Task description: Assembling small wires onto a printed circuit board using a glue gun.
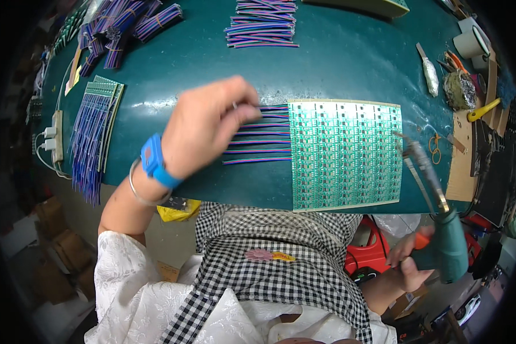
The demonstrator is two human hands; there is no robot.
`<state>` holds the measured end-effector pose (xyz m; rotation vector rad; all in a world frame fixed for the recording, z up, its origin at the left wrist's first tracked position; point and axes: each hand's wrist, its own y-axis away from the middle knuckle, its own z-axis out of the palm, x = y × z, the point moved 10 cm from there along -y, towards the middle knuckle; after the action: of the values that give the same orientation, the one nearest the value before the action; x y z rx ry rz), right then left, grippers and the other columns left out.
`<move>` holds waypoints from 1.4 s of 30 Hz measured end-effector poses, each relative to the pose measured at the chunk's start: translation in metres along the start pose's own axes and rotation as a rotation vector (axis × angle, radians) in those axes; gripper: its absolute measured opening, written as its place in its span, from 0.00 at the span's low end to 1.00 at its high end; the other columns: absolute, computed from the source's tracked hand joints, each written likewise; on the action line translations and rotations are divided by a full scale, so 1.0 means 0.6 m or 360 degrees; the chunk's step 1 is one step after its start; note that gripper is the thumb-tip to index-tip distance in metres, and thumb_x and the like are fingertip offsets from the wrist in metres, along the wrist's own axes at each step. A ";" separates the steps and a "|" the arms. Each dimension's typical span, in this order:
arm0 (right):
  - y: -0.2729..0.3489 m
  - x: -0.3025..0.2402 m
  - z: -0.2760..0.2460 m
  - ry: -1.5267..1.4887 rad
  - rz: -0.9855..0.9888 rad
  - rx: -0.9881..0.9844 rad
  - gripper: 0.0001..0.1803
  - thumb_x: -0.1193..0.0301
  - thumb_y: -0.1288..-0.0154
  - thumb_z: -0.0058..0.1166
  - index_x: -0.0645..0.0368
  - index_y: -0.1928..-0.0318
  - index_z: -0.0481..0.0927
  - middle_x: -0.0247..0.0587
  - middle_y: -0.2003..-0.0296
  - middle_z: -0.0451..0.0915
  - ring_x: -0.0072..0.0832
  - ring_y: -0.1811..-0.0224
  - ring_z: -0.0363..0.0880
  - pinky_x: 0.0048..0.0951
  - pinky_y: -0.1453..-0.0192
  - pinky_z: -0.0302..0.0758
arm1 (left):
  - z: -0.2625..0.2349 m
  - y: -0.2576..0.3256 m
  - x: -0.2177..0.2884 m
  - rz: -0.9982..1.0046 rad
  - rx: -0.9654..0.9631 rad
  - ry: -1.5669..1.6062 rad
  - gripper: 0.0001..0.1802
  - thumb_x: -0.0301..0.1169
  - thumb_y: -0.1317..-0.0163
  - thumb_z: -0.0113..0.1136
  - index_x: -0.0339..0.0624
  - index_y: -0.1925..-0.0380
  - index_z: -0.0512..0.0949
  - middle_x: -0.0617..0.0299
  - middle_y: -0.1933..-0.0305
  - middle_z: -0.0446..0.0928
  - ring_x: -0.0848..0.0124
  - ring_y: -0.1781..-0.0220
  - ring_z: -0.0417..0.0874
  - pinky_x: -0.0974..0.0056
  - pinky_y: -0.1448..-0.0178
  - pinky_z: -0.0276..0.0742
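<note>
A panel of green and white circuit boards lies at the table's front edge. Several short multicoloured wire strips stretch leftward from its left edge. My left hand, with a blue watch and a bangle on the wrist, pinches the end of a wire strip at the panel's upper left corner; the fingertips are slightly blurred. At the right, my right hand is closed round the grip of a soldering gun with a green body and orange trigger. Its metal tip points up and left, close to the panel's right edge.
Wired board strips lie at the left, beside a power strip. Bundled wires fill the far left, and loose wires lie at the far middle. Scissors, a foil-wrapped tool and a mug are at the right.
</note>
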<state>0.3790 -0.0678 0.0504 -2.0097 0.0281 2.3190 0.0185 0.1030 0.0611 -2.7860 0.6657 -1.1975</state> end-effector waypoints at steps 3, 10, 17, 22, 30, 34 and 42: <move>0.020 0.041 0.027 -0.0131 0.0173 -0.0074 0.37 0.76 0.41 0.68 0.72 0.34 0.64 0.40 0.71 0.74 0.27 0.79 0.73 0.29 0.77 0.75 | 0.042 0.052 0.070 0.0238 -0.0190 0.0257 0.10 0.17 0.47 0.70 0.36 0.64 0.83 0.54 0.69 0.82 0.59 0.66 0.86 0.61 0.60 0.82; 0.068 0.091 0.067 -0.0328 0.0643 0.0072 0.34 0.77 0.45 0.71 0.72 0.38 0.71 0.42 0.71 0.78 0.29 0.75 0.76 0.28 0.70 0.75 | 0.091 0.084 0.070 0.0406 -0.0128 0.0001 0.18 0.15 0.55 0.69 0.37 0.60 0.86 0.58 0.65 0.80 0.62 0.68 0.84 0.62 0.66 0.81; 0.076 0.106 0.077 -0.0142 0.0696 0.0048 0.36 0.74 0.50 0.73 0.72 0.41 0.73 0.42 0.74 0.75 0.26 0.81 0.72 0.29 0.80 0.70 | 0.091 0.103 0.080 0.0451 -0.0105 -0.0113 0.21 0.17 0.56 0.69 0.37 0.57 0.87 0.57 0.66 0.79 0.64 0.70 0.81 0.63 0.70 0.78; 0.084 0.116 0.081 -0.0105 0.0805 0.0141 0.35 0.75 0.51 0.72 0.73 0.42 0.73 0.42 0.73 0.75 0.25 0.80 0.72 0.27 0.78 0.68 | 0.092 0.106 0.078 0.0475 -0.0095 -0.0077 0.22 0.17 0.56 0.69 0.37 0.56 0.86 0.57 0.66 0.79 0.65 0.71 0.79 0.63 0.71 0.76; 0.075 0.121 0.098 -0.0180 0.0954 -0.0032 0.28 0.74 0.44 0.71 0.66 0.44 0.75 0.38 0.64 0.78 0.26 0.67 0.76 0.28 0.61 0.75 | 0.090 0.107 0.078 0.0500 -0.0050 -0.0045 0.21 0.17 0.57 0.70 0.35 0.57 0.86 0.57 0.66 0.79 0.65 0.71 0.79 0.63 0.72 0.76; 0.069 0.118 0.102 -0.0123 0.0877 -0.0110 0.26 0.73 0.42 0.70 0.66 0.45 0.74 0.38 0.66 0.77 0.26 0.69 0.76 0.28 0.62 0.75 | 0.092 0.108 0.081 0.0527 -0.0055 -0.0061 0.20 0.17 0.56 0.69 0.34 0.58 0.85 0.57 0.65 0.79 0.65 0.71 0.80 0.63 0.73 0.76; 0.059 0.101 0.097 -0.0345 0.0896 0.0137 0.28 0.74 0.46 0.72 0.68 0.47 0.74 0.43 0.67 0.77 0.28 0.75 0.74 0.29 0.69 0.74 | 0.094 0.110 0.088 0.0574 -0.0039 -0.0107 0.21 0.19 0.58 0.67 0.32 0.58 0.85 0.56 0.64 0.80 0.63 0.70 0.80 0.63 0.73 0.76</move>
<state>0.3108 -0.0970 -0.0025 -1.8734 0.7579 2.7766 0.0660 0.0146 0.0444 -2.5575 1.1212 -1.0242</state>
